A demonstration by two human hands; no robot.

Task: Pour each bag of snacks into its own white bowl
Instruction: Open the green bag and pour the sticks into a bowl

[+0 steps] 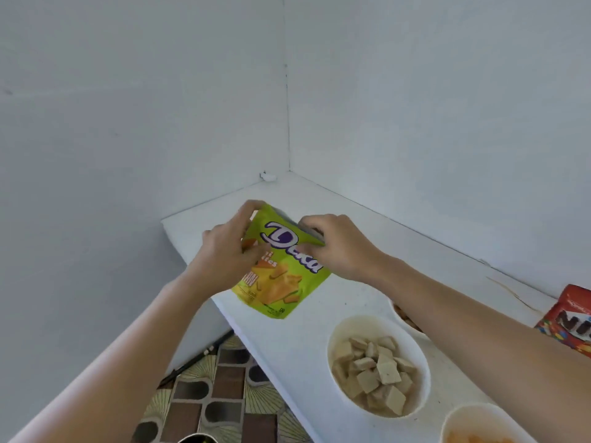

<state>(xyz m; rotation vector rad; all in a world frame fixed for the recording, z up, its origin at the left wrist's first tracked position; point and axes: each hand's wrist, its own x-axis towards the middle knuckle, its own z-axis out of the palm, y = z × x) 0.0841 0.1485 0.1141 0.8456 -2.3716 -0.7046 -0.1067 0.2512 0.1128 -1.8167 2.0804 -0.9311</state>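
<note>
A green snack bag (281,273) sits tilted at centre frame, gripped at its top corners. Lower right, a white bowl (367,318) holds pale squares and a second bowl (460,414) holds orange pieces. A red bag (569,318) stands at the right edge.

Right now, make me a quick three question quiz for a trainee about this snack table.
1. Multiple choice: the left hand and right hand both grip A) a metal spoon, B) the green foil snack bag, C) a glass jar.
2. True or false: the one round white bowl seen whole is empty.
3. Fill in: the other snack bag, at the white table's right edge, is coloured ___.
Key: 1 B. 2 False, it holds beige square pieces. 3 Red.
</note>
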